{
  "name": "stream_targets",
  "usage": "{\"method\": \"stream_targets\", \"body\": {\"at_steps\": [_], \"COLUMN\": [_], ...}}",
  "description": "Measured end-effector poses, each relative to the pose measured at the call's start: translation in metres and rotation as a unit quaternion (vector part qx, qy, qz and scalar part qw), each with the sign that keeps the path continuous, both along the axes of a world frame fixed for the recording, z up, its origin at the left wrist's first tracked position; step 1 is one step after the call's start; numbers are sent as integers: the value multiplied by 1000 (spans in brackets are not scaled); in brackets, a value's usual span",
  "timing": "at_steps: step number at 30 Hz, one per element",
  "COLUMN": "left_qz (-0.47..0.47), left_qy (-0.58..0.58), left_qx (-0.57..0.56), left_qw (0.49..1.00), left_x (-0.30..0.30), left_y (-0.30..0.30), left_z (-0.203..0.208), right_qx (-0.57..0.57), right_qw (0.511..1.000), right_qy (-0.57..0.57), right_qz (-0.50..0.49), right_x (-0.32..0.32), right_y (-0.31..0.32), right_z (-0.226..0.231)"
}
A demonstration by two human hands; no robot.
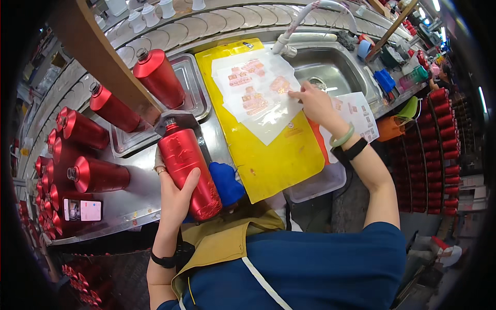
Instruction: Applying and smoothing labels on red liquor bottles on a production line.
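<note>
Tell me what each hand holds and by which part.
Left hand grips the red bottle around its body. Right hand holds nothing; its fingertips touch the label sheet.

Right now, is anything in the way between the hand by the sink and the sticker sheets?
Nothing visible is. The right hand already has its fingertips on the clear sticker sheets lying on the yellow board. The left hand holds a red bottle off to the side.
</note>
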State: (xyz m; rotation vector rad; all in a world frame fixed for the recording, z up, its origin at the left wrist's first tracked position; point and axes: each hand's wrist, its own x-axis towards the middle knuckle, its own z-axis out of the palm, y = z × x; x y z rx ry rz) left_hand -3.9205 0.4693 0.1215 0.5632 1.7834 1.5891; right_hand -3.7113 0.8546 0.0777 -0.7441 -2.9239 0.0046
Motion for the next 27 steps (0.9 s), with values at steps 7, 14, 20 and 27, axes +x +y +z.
{"method": "stream_targets", "body": {"at_steps": [7,14,20,27], "left_qz": [2,3,-2,8], "left_qy": [-21,-36,-42,-12], "left_qx": [8,0,-12,35], "left_qw": [1000,999,999,999], "left_x": [0,-2,-1,-2], "left_y": [-2,-1,-1,-3], "left_z": [-1,-1,4,8], "right_qx": [-152,-425,-88,30], "right_qw": [968,864,944,971], "right_qy": [-40,19,-73,12], "right_qz": [-195,-268,-308,-235], "right_x": [-11,-23,-40,-52], "right_y": [78,117,147,108], "right_z": [-7,-31,-66,-12]}}
